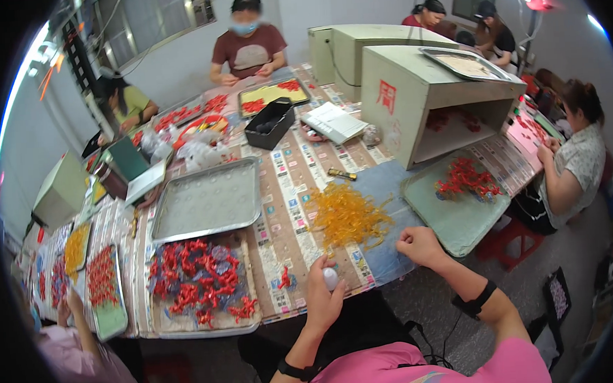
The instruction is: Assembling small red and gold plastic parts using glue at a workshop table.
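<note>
My left hand [319, 293] is curled at the table's near edge around a small white rounded object [331, 279]; its exact kind is unclear. Just left of that hand lies a small red figure [285, 278]. My right hand [420, 245] is closed above the near part of a blue sheet [392, 258], fingers pinched together, and anything in them is too small to make out. Between and beyond both hands spreads a loose heap of thin yellow-orange plastic pieces [349, 215]. Right of my right hand is a pale green tray [447, 220] bearing a pile of red figures [467, 180].
A tray of red figures [204, 280] stands at left, with a metal tray [206, 200] behind it. Farther back are a black box [269, 123], a notebook [334, 123] and an open-fronted cabinet [396, 110]. Several people sit around the table, one close by at left [87, 362].
</note>
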`<state>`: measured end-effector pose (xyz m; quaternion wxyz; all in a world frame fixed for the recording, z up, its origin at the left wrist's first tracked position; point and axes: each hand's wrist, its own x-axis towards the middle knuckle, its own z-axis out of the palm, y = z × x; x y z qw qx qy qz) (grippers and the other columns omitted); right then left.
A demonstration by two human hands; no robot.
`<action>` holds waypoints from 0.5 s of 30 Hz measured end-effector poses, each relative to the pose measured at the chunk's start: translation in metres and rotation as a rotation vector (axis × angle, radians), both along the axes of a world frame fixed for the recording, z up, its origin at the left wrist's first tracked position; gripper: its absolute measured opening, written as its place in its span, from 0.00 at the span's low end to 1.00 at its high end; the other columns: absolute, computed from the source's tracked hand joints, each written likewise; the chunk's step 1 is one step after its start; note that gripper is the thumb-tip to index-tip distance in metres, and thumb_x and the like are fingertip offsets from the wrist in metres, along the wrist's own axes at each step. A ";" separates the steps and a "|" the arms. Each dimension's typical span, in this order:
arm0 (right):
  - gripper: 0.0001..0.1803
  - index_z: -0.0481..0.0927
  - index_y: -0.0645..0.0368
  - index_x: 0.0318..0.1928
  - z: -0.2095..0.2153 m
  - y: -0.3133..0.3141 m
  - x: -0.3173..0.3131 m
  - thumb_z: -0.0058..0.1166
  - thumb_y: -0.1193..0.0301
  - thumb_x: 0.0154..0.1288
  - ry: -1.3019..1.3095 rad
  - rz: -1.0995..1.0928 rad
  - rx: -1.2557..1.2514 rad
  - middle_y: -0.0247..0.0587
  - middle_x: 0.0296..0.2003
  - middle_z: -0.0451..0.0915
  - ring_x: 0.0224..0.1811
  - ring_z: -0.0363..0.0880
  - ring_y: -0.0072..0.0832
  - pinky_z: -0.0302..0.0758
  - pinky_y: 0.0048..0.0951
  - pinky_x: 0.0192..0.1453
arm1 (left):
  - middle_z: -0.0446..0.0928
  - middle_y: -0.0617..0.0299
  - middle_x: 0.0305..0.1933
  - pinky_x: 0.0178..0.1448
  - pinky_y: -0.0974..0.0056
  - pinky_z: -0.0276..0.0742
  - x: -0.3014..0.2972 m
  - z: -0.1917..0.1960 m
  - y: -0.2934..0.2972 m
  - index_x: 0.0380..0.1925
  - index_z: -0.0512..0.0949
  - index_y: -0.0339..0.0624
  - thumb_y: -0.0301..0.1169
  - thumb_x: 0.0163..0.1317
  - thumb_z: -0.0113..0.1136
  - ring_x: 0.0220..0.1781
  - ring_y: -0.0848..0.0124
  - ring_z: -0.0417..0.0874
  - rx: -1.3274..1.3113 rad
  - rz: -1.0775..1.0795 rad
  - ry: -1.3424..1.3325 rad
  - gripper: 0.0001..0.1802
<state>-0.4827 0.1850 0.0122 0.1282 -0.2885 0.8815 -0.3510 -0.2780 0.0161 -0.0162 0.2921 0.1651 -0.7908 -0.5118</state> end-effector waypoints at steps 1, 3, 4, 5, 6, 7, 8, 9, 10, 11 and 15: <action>0.11 0.81 0.64 0.28 0.004 -0.001 0.002 0.60 0.67 0.50 -0.038 -0.046 -0.046 0.45 0.22 0.80 0.24 0.80 0.30 0.75 0.30 0.33 | 0.71 0.48 0.53 0.63 0.57 0.64 0.001 0.000 0.000 0.60 0.61 0.33 0.22 0.52 0.61 0.56 0.53 0.72 0.003 0.030 0.002 0.33; 0.09 0.80 0.63 0.28 0.007 -0.004 0.014 0.59 0.69 0.53 -0.125 -0.006 -0.133 0.35 0.21 0.78 0.22 0.75 0.20 0.72 0.26 0.28 | 0.70 0.47 0.52 0.62 0.56 0.64 0.001 -0.004 -0.001 0.59 0.62 0.33 0.22 0.52 0.61 0.55 0.52 0.71 -0.025 0.021 -0.004 0.33; 0.07 0.80 0.61 0.29 0.011 -0.008 0.025 0.58 0.70 0.56 -0.377 0.029 -0.277 0.31 0.21 0.77 0.22 0.72 0.17 0.70 0.23 0.27 | 0.70 0.47 0.51 0.61 0.55 0.64 0.001 -0.001 0.000 0.58 0.63 0.34 0.22 0.52 0.61 0.54 0.51 0.71 -0.051 0.039 -0.006 0.32; 0.06 0.79 0.59 0.30 0.018 -0.015 0.036 0.57 0.70 0.59 -0.632 0.062 -0.416 0.26 0.22 0.75 0.22 0.69 0.14 0.67 0.20 0.25 | 0.70 0.47 0.51 0.61 0.55 0.64 0.001 -0.001 0.000 0.58 0.63 0.34 0.22 0.52 0.61 0.54 0.51 0.71 -0.046 0.060 -0.004 0.32; 0.04 0.78 0.58 0.33 0.030 -0.022 0.050 0.55 0.71 0.63 -0.772 0.100 -0.427 0.22 0.25 0.73 0.22 0.66 0.10 0.63 0.16 0.25 | 0.71 0.48 0.49 0.60 0.56 0.65 0.001 -0.002 -0.001 0.58 0.63 0.35 0.22 0.52 0.62 0.52 0.53 0.72 -0.100 0.081 -0.006 0.31; 0.04 0.78 0.58 0.33 0.030 -0.031 0.058 0.55 0.71 0.63 -0.773 0.107 -0.417 0.22 0.25 0.73 0.22 0.66 0.10 0.63 0.16 0.25 | 0.72 0.50 0.48 0.58 0.57 0.67 0.000 -0.003 0.000 0.57 0.64 0.35 0.23 0.52 0.62 0.50 0.55 0.74 -0.154 0.092 -0.007 0.31; 0.04 0.78 0.60 0.36 0.028 -0.039 0.066 0.55 0.73 0.63 -0.791 0.165 -0.515 0.25 0.26 0.74 0.22 0.66 0.11 0.64 0.15 0.24 | 0.72 0.50 0.48 0.58 0.57 0.67 -0.001 -0.002 0.001 0.57 0.64 0.35 0.23 0.52 0.62 0.50 0.55 0.74 -0.148 0.102 -0.007 0.31; 0.05 0.77 0.62 0.38 0.027 -0.047 0.073 0.55 0.75 0.63 -0.811 0.229 -0.611 0.27 0.27 0.74 0.21 0.66 0.12 0.64 0.15 0.24 | 0.72 0.50 0.48 0.58 0.57 0.67 0.000 0.001 0.001 0.57 0.64 0.36 0.23 0.52 0.62 0.51 0.54 0.73 -0.139 0.089 -0.001 0.31; 0.05 0.77 0.62 0.38 0.031 -0.055 0.078 0.55 0.75 0.63 -0.816 0.241 -0.601 0.27 0.27 0.74 0.21 0.66 0.12 0.64 0.15 0.24 | 0.72 0.50 0.48 0.58 0.56 0.67 0.000 0.002 0.001 0.57 0.64 0.36 0.23 0.52 0.62 0.51 0.54 0.73 -0.131 0.076 0.005 0.31; 0.06 0.78 0.62 0.40 0.039 -0.063 0.082 0.56 0.74 0.63 -0.895 0.249 -0.607 0.27 0.30 0.76 0.23 0.67 0.11 0.65 0.14 0.26 | 0.72 0.50 0.48 0.58 0.56 0.67 0.001 0.002 0.002 0.57 0.64 0.36 0.23 0.52 0.62 0.51 0.54 0.73 -0.128 0.093 0.005 0.31; 0.10 0.79 0.64 0.45 0.036 -0.075 0.081 0.56 0.76 0.64 -0.943 0.317 -0.638 0.31 0.33 0.77 0.27 0.70 0.14 0.68 0.15 0.31 | 0.71 0.47 0.50 0.59 0.54 0.66 0.000 0.002 0.003 0.57 0.64 0.36 0.22 0.51 0.61 0.53 0.50 0.71 -0.126 0.085 0.018 0.31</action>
